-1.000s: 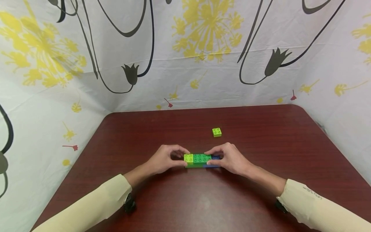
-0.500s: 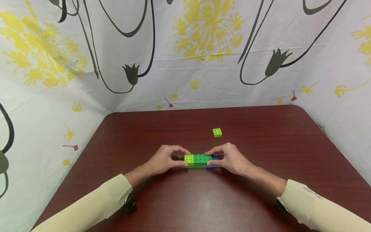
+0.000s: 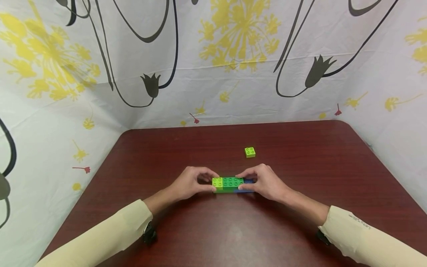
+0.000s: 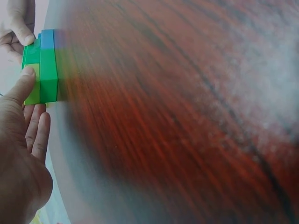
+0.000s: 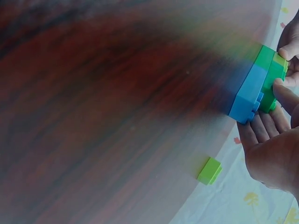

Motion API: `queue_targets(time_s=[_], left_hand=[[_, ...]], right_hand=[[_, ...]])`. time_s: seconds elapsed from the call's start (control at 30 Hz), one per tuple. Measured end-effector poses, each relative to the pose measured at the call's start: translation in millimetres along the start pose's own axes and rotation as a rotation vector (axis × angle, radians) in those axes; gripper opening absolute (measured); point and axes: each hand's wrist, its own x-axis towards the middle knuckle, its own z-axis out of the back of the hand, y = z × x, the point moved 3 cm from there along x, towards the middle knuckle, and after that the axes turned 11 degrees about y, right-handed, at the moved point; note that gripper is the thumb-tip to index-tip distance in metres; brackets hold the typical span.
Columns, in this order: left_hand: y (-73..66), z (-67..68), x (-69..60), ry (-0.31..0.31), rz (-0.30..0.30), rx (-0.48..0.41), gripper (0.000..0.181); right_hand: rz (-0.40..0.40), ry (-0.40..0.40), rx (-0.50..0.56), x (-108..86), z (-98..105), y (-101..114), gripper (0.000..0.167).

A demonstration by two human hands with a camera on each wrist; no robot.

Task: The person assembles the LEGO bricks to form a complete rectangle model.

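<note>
A two-layer row of toy building bricks lies on the dark red-brown table [image 3: 230, 237]. Its upper layer has a small lime brick [image 3: 217, 183] on the left, beside a longer green brick [image 3: 231, 181]. Underneath are another green brick [image 4: 49, 77] and a blue brick [image 5: 247, 93], whose right-end studs show in the right wrist view. My left hand [image 3: 189, 182] pinches the lime brick between thumb and fingers. With thumb and fingers, my right hand [image 3: 268, 183] grips the right end of the upper green brick, partly hiding the blue one.
A loose lime brick [image 3: 250, 152] with studs up sits behind the row, toward the table's far side. A white patterned cloth [image 3: 207, 96] hangs around the table's back and sides.
</note>
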Motion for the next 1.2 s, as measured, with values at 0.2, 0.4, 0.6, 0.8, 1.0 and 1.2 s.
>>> queue_targets(time_s=[0.2, 0.4, 0.6, 0.8, 1.0, 1.2], left_hand=[[0.3, -0.9, -0.2, 0.001, -0.004, -0.009, 0.038], [0.7, -1.2, 0.0, 0.002, -0.003, 0.004, 0.038], [-2.2, 0.1, -0.3, 0.007, 0.008, 0.029, 0.038], [-5.8, 0.7, 0.0, 0.008, 0.037, 0.058, 0.038], [-8.8, 0.7, -1.1, 0.016, 0.061, 0.074, 0.038], [-9.7, -0.2, -1.9, 0.02, 0.066, 0.082, 0.038]], right_hand=[[-0.004, 0.0, 0.001, -0.3, 0, 1, 0.03], [-0.007, 0.006, 0.005, -0.1, 0, 0, 0.03], [-0.016, 0.004, 0.004, 0.4, 0, 0, 0.03], [-0.022, -0.002, 0.0, 0.7, 1, 1, 0.03], [-0.006, 0.007, 0.009, 0.8, 1, 1, 0.031], [0.0, 0.009, 0.007, 0.4, 1, 0, 0.031]])
